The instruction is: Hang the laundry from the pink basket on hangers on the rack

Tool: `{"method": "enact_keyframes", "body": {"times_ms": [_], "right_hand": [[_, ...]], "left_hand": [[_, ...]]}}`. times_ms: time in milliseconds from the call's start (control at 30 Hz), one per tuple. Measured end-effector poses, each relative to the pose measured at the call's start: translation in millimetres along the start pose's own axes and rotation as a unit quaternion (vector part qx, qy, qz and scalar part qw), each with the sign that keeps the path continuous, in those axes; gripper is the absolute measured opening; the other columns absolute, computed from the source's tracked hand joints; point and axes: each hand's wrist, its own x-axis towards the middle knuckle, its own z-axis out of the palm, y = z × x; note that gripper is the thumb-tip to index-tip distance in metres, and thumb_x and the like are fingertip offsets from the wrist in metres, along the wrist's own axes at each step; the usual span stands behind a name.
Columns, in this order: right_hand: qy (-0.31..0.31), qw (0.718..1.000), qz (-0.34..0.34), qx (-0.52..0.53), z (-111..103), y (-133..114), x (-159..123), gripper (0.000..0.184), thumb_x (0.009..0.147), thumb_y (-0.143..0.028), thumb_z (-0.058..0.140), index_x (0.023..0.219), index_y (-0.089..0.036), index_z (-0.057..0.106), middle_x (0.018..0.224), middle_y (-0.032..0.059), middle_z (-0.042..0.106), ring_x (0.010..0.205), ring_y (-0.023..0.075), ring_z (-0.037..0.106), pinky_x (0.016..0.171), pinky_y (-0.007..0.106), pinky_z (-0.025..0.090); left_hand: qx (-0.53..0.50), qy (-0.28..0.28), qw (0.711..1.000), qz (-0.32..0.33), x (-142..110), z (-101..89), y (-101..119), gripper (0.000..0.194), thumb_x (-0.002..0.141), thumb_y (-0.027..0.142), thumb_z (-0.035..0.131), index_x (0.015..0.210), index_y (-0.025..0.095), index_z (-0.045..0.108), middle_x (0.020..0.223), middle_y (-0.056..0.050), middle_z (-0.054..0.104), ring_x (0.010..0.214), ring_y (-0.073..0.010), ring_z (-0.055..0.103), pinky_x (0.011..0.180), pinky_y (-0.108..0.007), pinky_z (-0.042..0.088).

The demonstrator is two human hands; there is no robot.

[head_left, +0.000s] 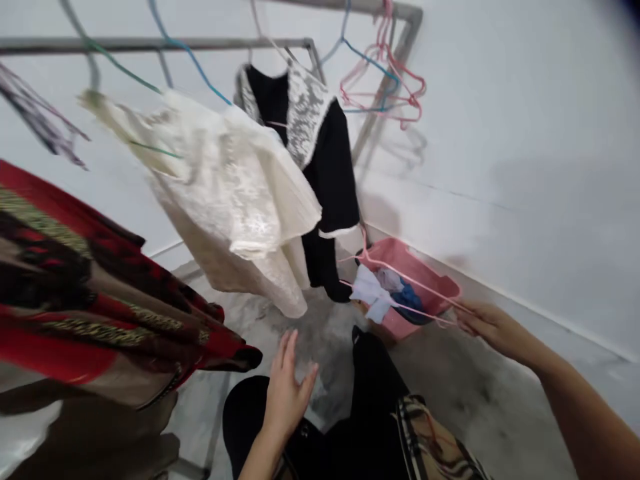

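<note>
My right hand (487, 327) is closed on the end of a thin pink hanger (400, 275), which reaches left over a pink laundry basket (423, 275). My left hand (289, 383) is open, fingers up and apart, holding nothing, just above a black garment (370, 407) on my lap. A cream lace dress (235, 200) and a black top with a white lace collar (325, 160) hang from a grey metal rack (150, 45) in front of me.
A red, brown and gold patterned cloth (95, 293) hangs at the left. Empty pink and blue hangers (385, 80) dangle from the rack's far corner. The basket holds white and blue clothes (385, 293). White walls close in behind and to the right; the floor is grey concrete.
</note>
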Motion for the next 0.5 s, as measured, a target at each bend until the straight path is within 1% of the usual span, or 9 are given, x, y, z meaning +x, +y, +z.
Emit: {"method": "enact_keyframes", "body": {"times_ms": [67, 133, 200, 267, 333, 400, 433, 467, 500], "right_hand": [[-0.067, 0.996, 0.045, 0.038, 7, 12, -21, 0.048, 0.085, -0.064, 0.048, 0.103, -0.024, 0.065, 0.075, 0.0048, 0.059, 0.061, 0.0164, 0.05, 0.057, 0.03, 0.044], [-0.104, 0.989, 0.076, 0.072, 12, 18, -33, 0.046, 0.086, -0.063, 0.047, 0.104, -0.025, 0.065, 0.08, 0.0058, 0.06, 0.064, 0.0168, 0.049, 0.059, 0.03, 0.043], [-0.148, 0.979, 0.098, 0.098, 16, 23, -40, 0.045, 0.088, -0.062, 0.044, 0.105, -0.025, 0.064, 0.075, 0.0045, 0.056, 0.063, 0.0161, 0.046, 0.058, 0.029, 0.04], [-0.204, 0.965, 0.115, 0.12, 19, 29, -43, 0.044, 0.091, -0.059, 0.042, 0.107, -0.024, 0.064, 0.071, 0.0023, 0.052, 0.062, 0.0147, 0.043, 0.057, 0.028, 0.037], [-0.265, 0.945, 0.122, 0.147, 22, 38, -44, 0.045, 0.092, -0.058, 0.041, 0.106, -0.023, 0.064, 0.067, 0.0005, 0.048, 0.06, 0.0134, 0.041, 0.057, 0.027, 0.035], [-0.317, 0.922, 0.126, 0.182, 25, 49, -44, 0.046, 0.092, -0.058, 0.042, 0.106, -0.021, 0.064, 0.064, -0.0013, 0.044, 0.058, 0.012, 0.039, 0.057, 0.026, 0.034], [-0.336, 0.912, 0.13, 0.199, 28, 56, -42, 0.046, 0.092, -0.058, 0.043, 0.107, -0.02, 0.065, 0.063, -0.0022, 0.043, 0.057, 0.0113, 0.038, 0.057, 0.025, 0.033], [-0.348, 0.904, 0.133, 0.211, 30, 63, -40, 0.047, 0.091, -0.058, 0.044, 0.107, -0.019, 0.065, 0.062, -0.0028, 0.043, 0.056, 0.0108, 0.038, 0.056, 0.025, 0.033], [-0.354, 0.9, 0.135, 0.218, 33, 71, -36, 0.048, 0.091, -0.058, 0.044, 0.107, -0.018, 0.065, 0.061, -0.0031, 0.043, 0.056, 0.0104, 0.038, 0.055, 0.024, 0.032]], "left_hand": [[0.047, -0.032, 0.998, 0.013, 6, 12.5, 8, 0.072, 0.087, 0.044, 0.056, 0.148, 0.017, 0.029, 0.153, -0.022, 0.032, 0.141, -0.0366, 0.033, 0.107, -0.059, 0.038], [0.094, -0.046, 0.994, 0.02, 11, 25.8, 16, 0.08, 0.085, 0.048, 0.059, 0.149, 0.014, 0.026, 0.156, -0.026, 0.021, 0.143, -0.0423, 0.024, 0.106, -0.064, 0.035], [0.125, -0.04, 0.991, 0.033, 16, 37.5, 23, 0.086, 0.083, 0.052, 0.061, 0.149, 0.012, 0.024, 0.157, -0.029, 0.011, 0.144, -0.0454, 0.016, 0.105, -0.066, 0.032], [0.142, -0.031, 0.988, 0.044, 23, 46.4, 29, 0.09, 0.08, 0.055, 0.062, 0.149, 0.009, 0.024, 0.157, -0.03, 0.008, 0.145, -0.0465, 0.013, 0.106, -0.068, 0.028], [0.147, -0.043, 0.988, 0.038, 31, 52.7, 33, 0.091, 0.079, 0.055, 0.063, 0.148, 0.007, 0.027, 0.154, -0.031, 0.022, 0.143, -0.0461, 0.019, 0.107, -0.069, 0.025], [0.111, -0.105, 0.988, 0.01, 39, 57.4, 34, 0.081, 0.083, 0.051, 0.06, 0.147, 0.01, 0.031, 0.137, -0.025, 0.052, 0.131, -0.0397, 0.045, 0.104, -0.062, 0.036], [0.074, -0.15, 0.986, -0.008, 42, 59.6, 34, 0.072, 0.086, 0.048, 0.056, 0.145, 0.012, 0.035, 0.121, -0.019, 0.065, 0.116, -0.0337, 0.06, 0.097, -0.054, 0.046], [0.03, -0.193, 0.98, -0.023, 43, 61.8, 34, 0.062, 0.089, 0.045, 0.053, 0.142, 0.015, 0.041, 0.104, -0.013, 0.072, 0.097, -0.027, 0.069, 0.087, -0.044, 0.053], [-0.013, -0.227, 0.973, -0.031, 44, 64.0, 33, 0.053, 0.09, 0.043, 0.051, 0.136, 0.016, 0.049, 0.091, -0.008, 0.074, 0.08, -0.0213, 0.07, 0.076, -0.036, 0.056]]}}
